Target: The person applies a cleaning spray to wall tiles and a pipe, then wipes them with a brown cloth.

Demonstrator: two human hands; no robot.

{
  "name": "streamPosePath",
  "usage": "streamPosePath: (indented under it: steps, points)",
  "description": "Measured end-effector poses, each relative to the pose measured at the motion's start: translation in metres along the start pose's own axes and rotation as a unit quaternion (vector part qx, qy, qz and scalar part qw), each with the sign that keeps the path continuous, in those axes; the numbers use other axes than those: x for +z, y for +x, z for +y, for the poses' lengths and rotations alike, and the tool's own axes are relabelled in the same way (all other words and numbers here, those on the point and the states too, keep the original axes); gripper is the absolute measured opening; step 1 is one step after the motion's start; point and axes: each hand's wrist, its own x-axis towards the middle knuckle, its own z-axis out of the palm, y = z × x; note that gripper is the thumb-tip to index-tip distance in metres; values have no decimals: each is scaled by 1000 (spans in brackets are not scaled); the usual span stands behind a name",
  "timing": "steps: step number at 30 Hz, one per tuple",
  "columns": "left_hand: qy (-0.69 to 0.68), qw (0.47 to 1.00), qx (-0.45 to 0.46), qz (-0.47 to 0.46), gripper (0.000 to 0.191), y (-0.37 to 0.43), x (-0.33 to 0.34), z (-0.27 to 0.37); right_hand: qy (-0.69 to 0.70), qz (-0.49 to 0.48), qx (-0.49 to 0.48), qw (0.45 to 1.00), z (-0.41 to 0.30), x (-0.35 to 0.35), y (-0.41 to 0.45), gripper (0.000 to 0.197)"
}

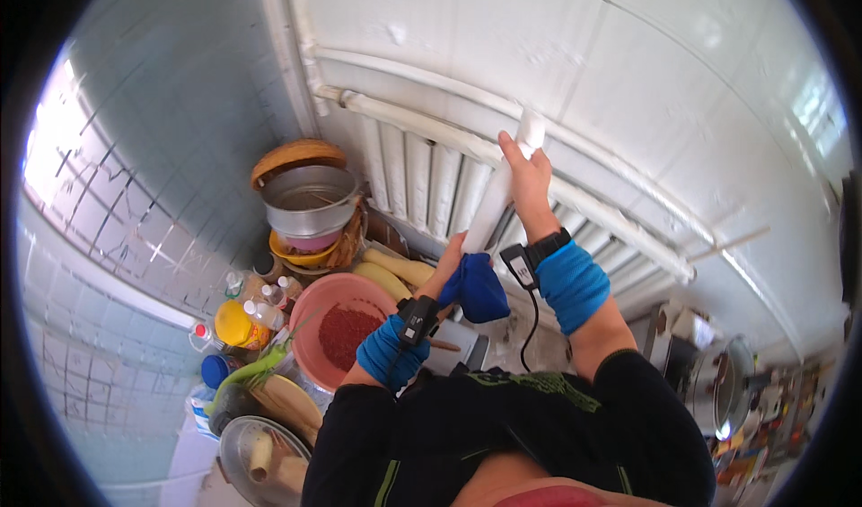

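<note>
Near the radiator, my right hand (528, 177) is wrapped around the upper part of a white pipe or tube (486, 214), just below its rounded end. My left hand (450, 263) is lower, at the bottom end of that pipe, with a bunched dark blue cloth (479, 290) against its palm; the cloth hides most of its fingers. Whether the pipe is fixed to the wall cannot be told. Both wrists bear blue sleeves and black strapped devices, and a black cable hangs from the right one.
A white radiator (431, 180) runs along the tiled wall. To the left stand a metal steamer pot (310, 200), a pink basin (306, 325) of small red items, a yellow-capped jar (236, 322), several bottles and a glass lid (246, 466). A pot (717, 386) is at right.
</note>
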Motion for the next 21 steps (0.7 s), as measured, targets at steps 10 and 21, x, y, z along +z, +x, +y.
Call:
streamPosePath:
  steps: [10, 21]
  points:
    - [-210, 977, -5, 24, 29, 42, -55, 61, -8, -145, -51, 988, -29, 116, 50, 44]
    - [-173, 976, 117, 59, 27, 36, -89, 110, 6, -215, -153, 965, -86, 177, 49, 48]
